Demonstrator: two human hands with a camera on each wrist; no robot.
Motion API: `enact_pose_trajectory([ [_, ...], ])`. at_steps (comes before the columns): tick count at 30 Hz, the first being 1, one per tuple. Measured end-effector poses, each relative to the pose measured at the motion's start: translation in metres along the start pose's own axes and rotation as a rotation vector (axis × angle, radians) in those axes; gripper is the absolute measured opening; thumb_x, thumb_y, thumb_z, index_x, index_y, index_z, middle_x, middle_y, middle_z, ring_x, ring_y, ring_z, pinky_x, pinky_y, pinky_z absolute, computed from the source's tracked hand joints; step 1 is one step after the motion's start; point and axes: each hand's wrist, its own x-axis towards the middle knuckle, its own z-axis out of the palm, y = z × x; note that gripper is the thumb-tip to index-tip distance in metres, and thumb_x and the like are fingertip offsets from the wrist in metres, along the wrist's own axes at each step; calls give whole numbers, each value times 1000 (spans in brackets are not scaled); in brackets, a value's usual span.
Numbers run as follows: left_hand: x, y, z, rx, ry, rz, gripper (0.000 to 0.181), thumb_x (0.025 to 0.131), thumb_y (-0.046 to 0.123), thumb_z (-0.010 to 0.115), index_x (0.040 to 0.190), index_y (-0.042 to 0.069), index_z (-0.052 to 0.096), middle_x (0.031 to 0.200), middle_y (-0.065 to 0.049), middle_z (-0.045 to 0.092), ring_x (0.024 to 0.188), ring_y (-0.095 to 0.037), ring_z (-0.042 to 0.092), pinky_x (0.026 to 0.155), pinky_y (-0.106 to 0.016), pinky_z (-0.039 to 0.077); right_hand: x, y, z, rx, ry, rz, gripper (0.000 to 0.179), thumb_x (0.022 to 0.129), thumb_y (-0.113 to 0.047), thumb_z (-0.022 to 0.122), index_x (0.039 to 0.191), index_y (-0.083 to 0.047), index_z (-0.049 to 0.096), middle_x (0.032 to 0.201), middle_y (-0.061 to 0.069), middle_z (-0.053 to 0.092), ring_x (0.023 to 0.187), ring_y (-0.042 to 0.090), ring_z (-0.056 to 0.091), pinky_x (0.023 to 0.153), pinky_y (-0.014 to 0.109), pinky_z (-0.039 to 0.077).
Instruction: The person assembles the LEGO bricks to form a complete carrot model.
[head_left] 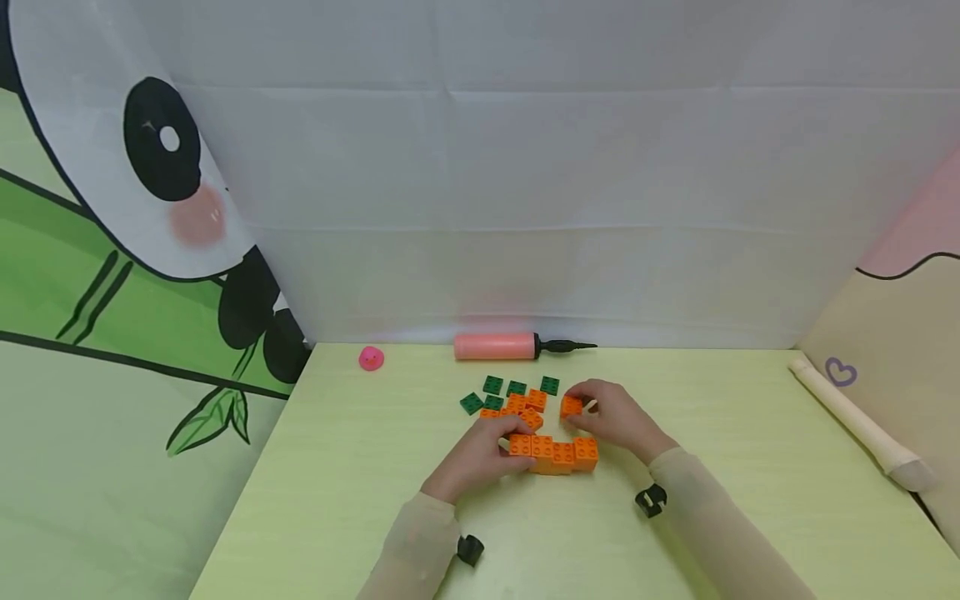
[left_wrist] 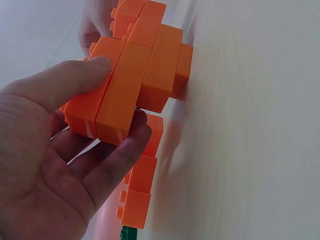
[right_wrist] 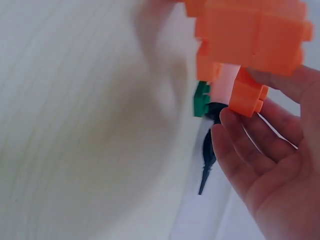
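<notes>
While left hand (head_left: 482, 454), right hand (head_left: 621, 417) hold orange bricks (head_left: 552, 458) — table's side edges (head_left: 259, 467) distant.

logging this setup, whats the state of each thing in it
joined orange blocks, attached, held by left grip
single orange block, detached, pinched by right grip
other orange blocks, on the table
green blocks, studs up on the table
pink cylinder, lying on its side
pink toy, on the table
</notes>
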Motion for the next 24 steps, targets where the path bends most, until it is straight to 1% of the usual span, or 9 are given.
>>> enact_pose_trajectory([
  [6,0,-1,0,15,1,7,27,91,33,84,115,27,73,115,13,67,91,-13,59,74,-28,56,-15,-19,-7,45,-18,-83,33,93,-22,81,122,-9,73,114,-2,69,100,21,64,91,42,56],
  [11,1,-1,1,8,2,22,27,91,33,84,115,26,73,117,12,68,88,-13,59,72,-29,56,-27,-31,-7,34,-34,-149,30,92,-23,82,118,-11,73,109,-8,69,97,17,63,90,46,56],
  [17,0,-1,1,4,-2,11,28,91,32,84,116,28,72,117,14,67,92,-13,60,75,-29,56,-37,-37,-5,22,-53,-178,25,93,-23,81,114,-15,72,106,-12,67,95,14,62,88,45,57],
  [20,1,-1,1,4,-1,15,27,92,31,84,116,27,72,116,14,67,92,-13,60,75,-29,55,-40,-37,-4,12,-68,-181,24,92,-22,82,113,-16,72,106,-12,67,94,13,61,86,41,57],
  [24,1,-2,1,4,1,28,26,92,30,84,115,27,73,115,14,68,91,-13,60,74,-29,55,-42,-35,-1,-7,-75,-192,23,91,-21,82,112,-16,73,105,-12,67,91,11,61,82,32,57],
])
